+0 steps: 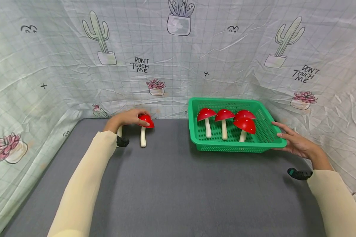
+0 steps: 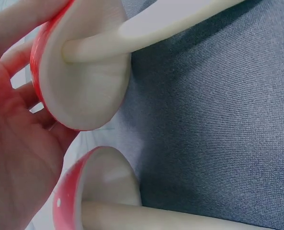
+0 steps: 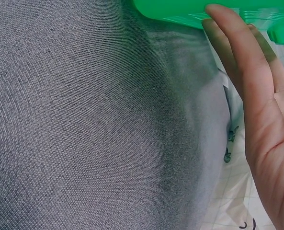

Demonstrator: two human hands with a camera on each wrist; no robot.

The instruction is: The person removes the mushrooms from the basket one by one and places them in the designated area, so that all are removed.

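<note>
Well forward, left hand [image 1: 130,117] round a red mushroom cap [image 1: 148,119], thumb [image 1: 143,123] nearside.

mushroom caps [image 1: 224,114]: glossy | basket [image 1: 240,148]: smooth plastic | tabletop [image 1: 195,187]: matt woven cloth

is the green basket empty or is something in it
Not empty: four red-capped mushrooms are inside the basket, visible in the head view.

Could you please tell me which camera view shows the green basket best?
The head view, because it shows nearly the whole green basket, with four mushrooms inside and the right hand at its side. The right wrist view catches only part of it; the left wrist view shows none.
</note>
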